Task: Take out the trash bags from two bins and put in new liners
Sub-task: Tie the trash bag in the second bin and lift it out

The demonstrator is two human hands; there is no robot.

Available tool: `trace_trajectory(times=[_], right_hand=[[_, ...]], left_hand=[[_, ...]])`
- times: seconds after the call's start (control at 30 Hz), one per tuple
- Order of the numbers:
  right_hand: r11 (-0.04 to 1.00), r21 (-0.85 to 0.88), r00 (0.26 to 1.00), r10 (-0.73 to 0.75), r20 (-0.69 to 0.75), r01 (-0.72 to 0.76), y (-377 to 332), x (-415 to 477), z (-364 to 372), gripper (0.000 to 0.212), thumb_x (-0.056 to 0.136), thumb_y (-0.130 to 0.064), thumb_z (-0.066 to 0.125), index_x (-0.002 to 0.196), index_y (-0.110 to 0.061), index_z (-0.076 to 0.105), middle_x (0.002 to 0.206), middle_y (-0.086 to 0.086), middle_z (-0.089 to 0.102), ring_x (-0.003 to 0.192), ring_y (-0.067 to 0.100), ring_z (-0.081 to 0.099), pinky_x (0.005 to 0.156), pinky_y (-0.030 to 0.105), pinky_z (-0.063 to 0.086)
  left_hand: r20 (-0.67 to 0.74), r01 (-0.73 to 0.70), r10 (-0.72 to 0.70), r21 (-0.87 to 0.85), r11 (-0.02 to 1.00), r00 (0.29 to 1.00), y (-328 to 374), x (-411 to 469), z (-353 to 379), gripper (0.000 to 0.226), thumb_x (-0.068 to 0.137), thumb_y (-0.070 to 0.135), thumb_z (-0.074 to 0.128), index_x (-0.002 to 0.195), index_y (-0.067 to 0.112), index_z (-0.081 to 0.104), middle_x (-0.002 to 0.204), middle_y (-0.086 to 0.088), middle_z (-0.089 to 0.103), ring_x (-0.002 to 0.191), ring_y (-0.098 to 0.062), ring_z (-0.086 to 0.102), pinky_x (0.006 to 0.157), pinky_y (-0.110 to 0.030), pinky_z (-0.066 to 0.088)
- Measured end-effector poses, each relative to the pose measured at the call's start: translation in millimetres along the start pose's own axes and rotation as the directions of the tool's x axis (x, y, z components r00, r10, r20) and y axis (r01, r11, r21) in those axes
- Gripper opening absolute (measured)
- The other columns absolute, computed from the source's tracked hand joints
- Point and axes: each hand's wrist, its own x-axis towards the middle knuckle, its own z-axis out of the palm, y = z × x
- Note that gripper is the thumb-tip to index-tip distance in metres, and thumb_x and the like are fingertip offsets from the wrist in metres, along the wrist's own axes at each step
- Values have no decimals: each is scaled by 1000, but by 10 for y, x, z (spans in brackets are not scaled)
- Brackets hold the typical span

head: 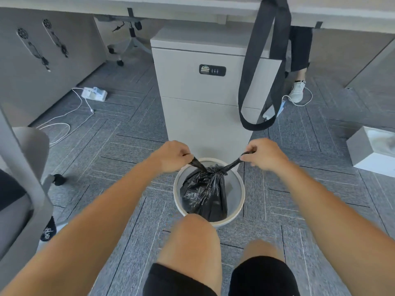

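Knees (pixel 192 242) in black shorts nearest, left one hiding near rim of bin (pixel 237 178). Office chair (pixel 23 189) cut off at left edge. Left hand (pixel 171 155) fisted round one twisted ear of black trash bag (pixel 205 193), right hand (pixel 264 153) gripping other ear. Bag sits inside bin, contents not visible. Bin on grey carpet (pixel 119 146), just in front of white cabinet (pixel 203 86) with combination lock. Black strap (pixel 280 39) hangs from desk, top out of frame. Box (pixel 372 148) clipped by right edge.
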Motion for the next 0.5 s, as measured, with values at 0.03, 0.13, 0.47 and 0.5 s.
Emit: trace_trajectory(times=[0.03,0.13,0.47,0.5], right_hand=[[1000,-11,996,1,87,0,-126,-21,-76,13,81,-22,77,78,-15,67,66,0,67,58,13,64,55,25,47],[996,50,932,49,359,-72,-526,-121,-229,17,83,-18,78,73,-11,66,63,3,65,50,7,59,52,20,47],[864,422,947,165,275,-273,-1376,-347,-778,10,89,-22,72,96,-15,68,84,2,67,55,7,61,52,20,50],[832,468,946,191,262,-298,-1446,-390,-859,6,90,-18,70,95,-16,68,86,3,67,56,6,63,56,21,54]], left_hand=[[31,-5,5,5,1000,1000,119,19,-59,24,96,27,53,84,11,66,67,4,55,60,-12,49,54,-25,36],[139,26,-28,23,999,990,446,33,-209,35,95,27,47,64,11,48,59,-2,45,54,-18,40,52,-27,29],[158,100,-68,-206,973,985,1167,-71,-977,32,92,43,61,93,11,65,78,-5,62,63,-15,50,55,-29,36],[164,97,-60,-234,967,985,1242,-97,-1058,27,92,39,62,94,12,66,79,-6,63,63,-15,50,54,-28,36]])
